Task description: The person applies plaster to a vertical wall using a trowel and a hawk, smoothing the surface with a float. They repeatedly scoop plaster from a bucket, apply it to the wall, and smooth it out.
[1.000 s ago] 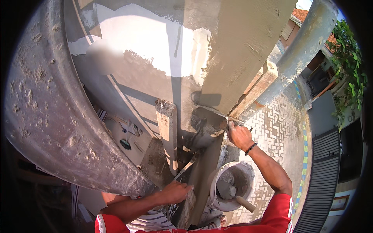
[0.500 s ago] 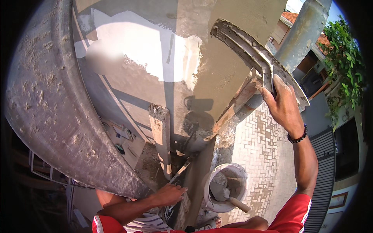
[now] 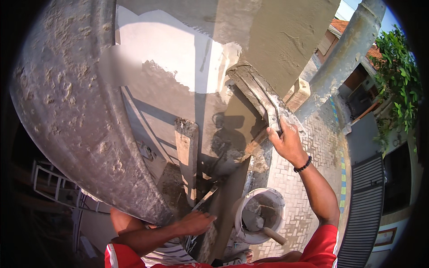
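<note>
The right hand (image 3: 289, 142) grips a plastering float (image 3: 255, 89) by its back, seemingly so the flat face turns toward the grey plastered wall (image 3: 290, 40), while the left hand (image 3: 195, 223) is curled, any hold unclear, left of a bucket (image 3: 281, 213) apparently placed within reach.

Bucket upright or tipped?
Upright: the bucket stands with its mouth up, a trowel partly inside, its handle over the rim.
</note>
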`<state>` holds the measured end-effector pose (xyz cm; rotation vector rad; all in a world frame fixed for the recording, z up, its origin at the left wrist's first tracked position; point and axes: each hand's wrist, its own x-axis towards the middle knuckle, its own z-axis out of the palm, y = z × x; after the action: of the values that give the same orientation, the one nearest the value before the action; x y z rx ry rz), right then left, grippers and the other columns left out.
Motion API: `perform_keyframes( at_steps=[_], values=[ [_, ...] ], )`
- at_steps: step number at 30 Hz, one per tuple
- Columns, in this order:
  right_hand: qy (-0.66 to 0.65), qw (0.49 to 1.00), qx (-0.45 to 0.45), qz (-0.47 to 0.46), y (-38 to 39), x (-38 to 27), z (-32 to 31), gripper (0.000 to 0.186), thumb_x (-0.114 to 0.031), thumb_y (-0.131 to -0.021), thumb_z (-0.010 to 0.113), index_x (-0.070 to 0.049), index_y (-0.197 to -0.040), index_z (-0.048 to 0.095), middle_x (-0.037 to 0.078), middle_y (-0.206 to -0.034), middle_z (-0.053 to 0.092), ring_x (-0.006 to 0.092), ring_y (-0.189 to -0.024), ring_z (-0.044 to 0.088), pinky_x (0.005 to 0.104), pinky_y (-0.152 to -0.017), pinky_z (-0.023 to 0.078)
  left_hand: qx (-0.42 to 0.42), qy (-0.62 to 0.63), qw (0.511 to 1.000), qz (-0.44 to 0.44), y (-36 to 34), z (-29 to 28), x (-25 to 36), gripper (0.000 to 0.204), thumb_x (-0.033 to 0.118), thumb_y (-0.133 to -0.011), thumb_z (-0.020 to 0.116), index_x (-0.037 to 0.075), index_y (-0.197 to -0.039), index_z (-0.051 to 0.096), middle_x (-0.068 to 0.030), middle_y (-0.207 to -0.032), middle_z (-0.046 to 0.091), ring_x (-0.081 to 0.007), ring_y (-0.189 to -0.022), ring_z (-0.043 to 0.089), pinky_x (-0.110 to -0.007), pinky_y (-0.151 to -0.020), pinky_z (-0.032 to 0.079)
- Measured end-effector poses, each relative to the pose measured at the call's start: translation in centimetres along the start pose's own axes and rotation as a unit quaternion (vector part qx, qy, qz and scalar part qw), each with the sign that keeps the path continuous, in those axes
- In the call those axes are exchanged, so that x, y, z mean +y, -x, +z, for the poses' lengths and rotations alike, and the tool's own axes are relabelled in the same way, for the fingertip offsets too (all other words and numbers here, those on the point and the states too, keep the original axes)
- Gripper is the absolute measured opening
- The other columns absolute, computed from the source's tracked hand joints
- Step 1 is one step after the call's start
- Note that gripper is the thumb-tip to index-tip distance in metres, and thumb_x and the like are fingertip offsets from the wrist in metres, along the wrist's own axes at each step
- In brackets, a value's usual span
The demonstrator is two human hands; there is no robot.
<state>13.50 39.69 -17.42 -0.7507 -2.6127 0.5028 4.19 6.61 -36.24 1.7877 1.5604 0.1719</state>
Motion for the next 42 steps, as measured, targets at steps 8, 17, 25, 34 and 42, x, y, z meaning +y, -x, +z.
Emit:
perform_keyframes(
  at_steps=[8, 17, 25, 34, 42],
  values=[
    [0.062, 0.993, 0.099, 0.006, -0.2, 2.1, -2.2, 0.038, -0.028, -0.084, 0.062, 0.007, -0.098, 0.056, 0.019, -0.055, 0.048, 0.0344, -0.055, 0.052, 0.0437, -0.057, 0.04, 0.007, -0.025, 1.0, -0.012, -0.1, -0.2, -0.8, 0.047, 0.026, -0.088, 0.06, 0.004, -0.128, 0.049, -0.0188, -0.103, 0.063, -0.0354, -0.097, 0.062, -0.046, -0.085, 0.047],
    [0.138, 0.948, 0.278, -0.07, 4.5, 4.8, -7.5, 0.031, -0.02, -0.087, 0.062, 0.009, -0.09, 0.051, 0.013, -0.061, 0.054, 0.0158, -0.055, 0.053, 0.0345, -0.05, 0.041, -0.03, -0.01, 0.999, -0.024, 0.2, -0.6, 0.2, 0.042, 0.025, -0.089, 0.054, 0.005, -0.126, 0.05, -0.0188, -0.113, 0.06, -0.0358, -0.103, 0.059, -0.046, -0.092, 0.042],
    [0.287, 0.955, 0.0, -0.078, 2.4, 3.1, -1.1, 0.027, -0.022, -0.086, 0.061, 0.001, -0.088, 0.047, 0.022, -0.069, 0.06, 0.0401, -0.06, 0.06, 0.0478, -0.055, 0.048, -0.038, -0.006, 0.999, -0.019, -0.4, -0.5, 0.2, 0.044, 0.025, -0.089, 0.056, 0.004, -0.127, 0.049, -0.0191, -0.111, 0.061, -0.0364, -0.102, 0.06, -0.047, -0.09, 0.044],
    [0.226, 0.96, 0.154, -0.059, -2.9, -4.3, -13.0, 0.036, -0.029, -0.09, 0.059, 0.006, -0.091, 0.05, 0.023, -0.068, 0.056, 0.0374, -0.059, 0.054, 0.0437, -0.06, 0.043, -0.03, -0.019, 0.999, -0.031, 0.3, 0.0, -0.2, 0.048, 0.026, -0.086, 0.062, 0.002, -0.126, 0.051, -0.0199, -0.102, 0.064, -0.0358, -0.098, 0.062, -0.046, -0.084, 0.048],
    [0.007, 0.949, 0.314, 0.019, 0.1, -1.7, -22.7, 0.04, -0.03, -0.092, 0.061, 0.006, -0.107, 0.053, -0.001, -0.063, 0.05, 0.0016, -0.054, 0.044, 0.0189, -0.043, 0.034, -0.022, -0.028, 0.999, 0.002, -0.5, 0.8, -0.6, 0.048, 0.027, -0.087, 0.059, 0.003, -0.127, 0.049, -0.0194, -0.104, 0.064, -0.0364, -0.097, 0.062, -0.048, -0.081, 0.048]
  ],
)
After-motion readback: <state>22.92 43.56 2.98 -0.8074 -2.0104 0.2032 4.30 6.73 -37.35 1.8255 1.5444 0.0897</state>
